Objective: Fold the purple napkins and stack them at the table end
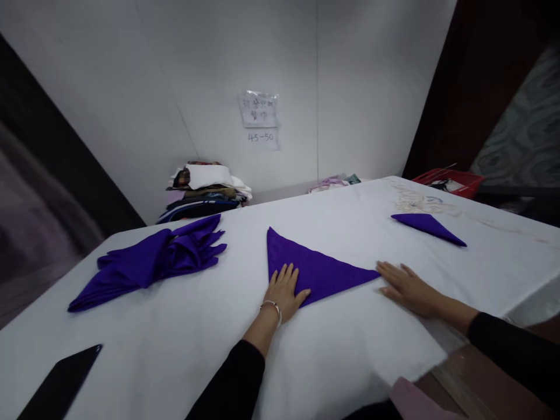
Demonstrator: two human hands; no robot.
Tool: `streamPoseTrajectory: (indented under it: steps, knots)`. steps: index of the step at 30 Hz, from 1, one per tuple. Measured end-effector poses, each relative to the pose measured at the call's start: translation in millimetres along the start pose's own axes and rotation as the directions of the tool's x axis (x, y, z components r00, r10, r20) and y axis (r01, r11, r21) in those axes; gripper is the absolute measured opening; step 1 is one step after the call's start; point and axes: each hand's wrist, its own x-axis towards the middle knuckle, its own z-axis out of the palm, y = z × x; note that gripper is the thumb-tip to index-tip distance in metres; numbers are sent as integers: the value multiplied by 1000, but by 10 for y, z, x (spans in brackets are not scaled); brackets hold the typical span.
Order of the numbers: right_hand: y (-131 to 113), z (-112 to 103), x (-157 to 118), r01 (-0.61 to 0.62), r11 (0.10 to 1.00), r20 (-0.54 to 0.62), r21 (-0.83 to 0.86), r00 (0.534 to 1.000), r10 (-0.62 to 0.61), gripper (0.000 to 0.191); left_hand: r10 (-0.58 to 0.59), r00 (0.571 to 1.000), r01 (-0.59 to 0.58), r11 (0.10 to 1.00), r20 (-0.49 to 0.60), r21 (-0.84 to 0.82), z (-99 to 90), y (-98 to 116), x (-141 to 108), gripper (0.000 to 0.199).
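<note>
A purple cloth napkin (321,268) lies folded into a triangle on the white-covered table in front of me. My left hand (286,293), with a silver bangle at the wrist, rests flat on its near left part, fingers apart. At the napkin's right-hand point, my right hand (406,287) lies stretched out on the tablecloth, its fingertips at the tip. Farther right is a smaller folded purple napkin (429,226). A loose heap of purple napkins (153,256) lies on the left side of the table.
A dark flat device (61,382) lies at the near left on the white tablecloth (184,338). Behind the far edge are a stack of folded fabrics (205,189) and some lilac cloth (330,184). A red basket (468,182) stands beyond the far right, and paper signs (260,119) hang on the wall.
</note>
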Motion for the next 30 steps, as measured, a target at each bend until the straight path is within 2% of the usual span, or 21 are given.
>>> streamPoseTrajectory:
  steps: [2,3,6,8,11,13,14,17,20,24,30]
  knots:
    - [-7,-75,107,-34,999,-37,-10,999,34,66,2,1000,-2,1000,-8,-19,6,0,-4,74]
    - [-95,-118,188,-6,1000,-48,0,999,6,67,2,1000,-3,1000,-8,-26,9,0,-4,74]
    - [-630,-229,513,198,978,-7,72,980,-198,70,0,1000,0,999,5,-39,13,0,-4,72]
    - [-1086,-269,774,354,927,30,120,932,-360,74,1,1000,-1,999,9,-46,10,-1,-7,71]
    - [-1668,-264,1218,540,819,30,193,831,-555,73,12,1000,-12,998,-5,-64,-4,-2,-20,71]
    - [-1919,-216,1540,595,777,32,206,789,-613,72,28,999,-30,996,-20,-82,-13,-1,-32,71]
    - [-2003,-181,1703,599,775,40,201,786,-617,73,34,999,-36,995,-25,-89,-15,0,-38,71]
    - [-2125,-49,2156,559,816,77,149,816,-573,74,16,1000,-16,995,-8,-101,-6,1,-45,73]
    - [-2140,70,2501,545,832,74,108,830,-553,71,-11,1000,13,994,20,-106,19,-1,-44,76]
    - [-2147,144,2828,539,837,30,93,839,-543,69,3,1000,-1,992,18,-125,50,-6,-51,77]
    - [-2206,171,3211,479,874,-10,85,877,-479,66,8,1000,-9,991,-8,-135,79,-8,-65,77]
